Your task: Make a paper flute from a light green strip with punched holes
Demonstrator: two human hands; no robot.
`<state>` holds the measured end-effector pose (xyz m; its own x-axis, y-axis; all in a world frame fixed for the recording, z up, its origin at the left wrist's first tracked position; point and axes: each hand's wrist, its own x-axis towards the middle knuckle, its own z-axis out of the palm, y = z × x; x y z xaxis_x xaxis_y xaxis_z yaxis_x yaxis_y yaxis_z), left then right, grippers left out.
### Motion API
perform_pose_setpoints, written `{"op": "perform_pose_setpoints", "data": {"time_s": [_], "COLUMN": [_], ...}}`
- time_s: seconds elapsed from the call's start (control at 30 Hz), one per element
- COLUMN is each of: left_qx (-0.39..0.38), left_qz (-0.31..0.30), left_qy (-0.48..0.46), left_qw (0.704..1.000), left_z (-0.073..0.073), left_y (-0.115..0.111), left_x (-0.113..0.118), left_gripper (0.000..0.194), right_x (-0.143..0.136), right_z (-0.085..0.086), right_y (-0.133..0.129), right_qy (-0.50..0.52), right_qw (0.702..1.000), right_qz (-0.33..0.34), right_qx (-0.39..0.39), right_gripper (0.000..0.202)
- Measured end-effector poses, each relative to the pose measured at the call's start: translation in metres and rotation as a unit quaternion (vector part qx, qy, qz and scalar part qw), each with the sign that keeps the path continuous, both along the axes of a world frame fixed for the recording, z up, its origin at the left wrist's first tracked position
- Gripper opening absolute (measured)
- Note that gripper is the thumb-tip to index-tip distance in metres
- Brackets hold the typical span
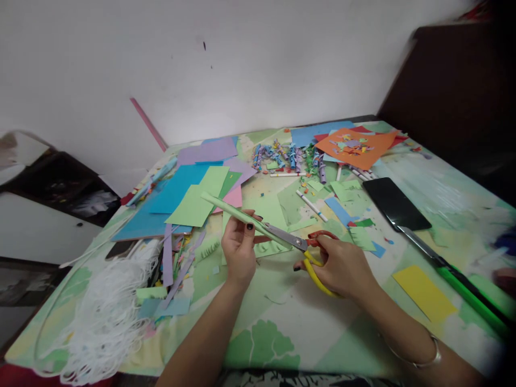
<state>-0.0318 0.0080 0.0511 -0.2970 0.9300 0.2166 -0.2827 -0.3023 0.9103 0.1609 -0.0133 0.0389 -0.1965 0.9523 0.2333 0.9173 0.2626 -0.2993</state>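
Between its thumb and fingers, my left hand (239, 244) pinches a long narrow strip of light green paper (226, 207), which looks folded or rolled. My right hand (342, 260) grips a pair of scissors (297, 242) with one red and one yellow handle. The scissor blades lie along the near end of the strip, close to my left fingers, and appear slightly parted. Under my hands, more light green paper (268, 248) with short cuts lies on the patterned tablecloth (266, 344).
Left are coloured sheets (173, 188) and a white string bundle (108, 317). Behind stand curled paper tubes (292, 158) and an orange sheet (350, 158) bearing scraps. Right lie a black phone (397, 203), green-handled scissors (455, 274) and a yellow paper piece (425, 293). A marker (311, 205) sits mid-table.
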Motion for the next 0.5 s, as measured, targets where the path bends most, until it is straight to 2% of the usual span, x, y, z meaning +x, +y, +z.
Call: {"op": "perform_pose_setpoints", "data": {"time_s": [0.2, 0.5], "left_qx": [0.006, -0.008], "left_qz": [0.006, -0.002], "left_qy": [-0.003, -0.013], "left_qw": [1.000, 1.000], "left_z": [0.000, 0.001], "left_y": [0.000, 0.001], "left_x": [0.000, 0.000], "left_gripper": [0.022, 0.025], "right_x": [0.002, 0.003], "right_z": [0.002, -0.009], "right_y": [0.001, 0.000], "right_qy": [0.001, 0.021], "right_qw": [1.000, 0.998], "right_qz": [0.005, 0.012], "right_qx": [-0.020, 0.063], "right_gripper": [0.041, 0.045]}}
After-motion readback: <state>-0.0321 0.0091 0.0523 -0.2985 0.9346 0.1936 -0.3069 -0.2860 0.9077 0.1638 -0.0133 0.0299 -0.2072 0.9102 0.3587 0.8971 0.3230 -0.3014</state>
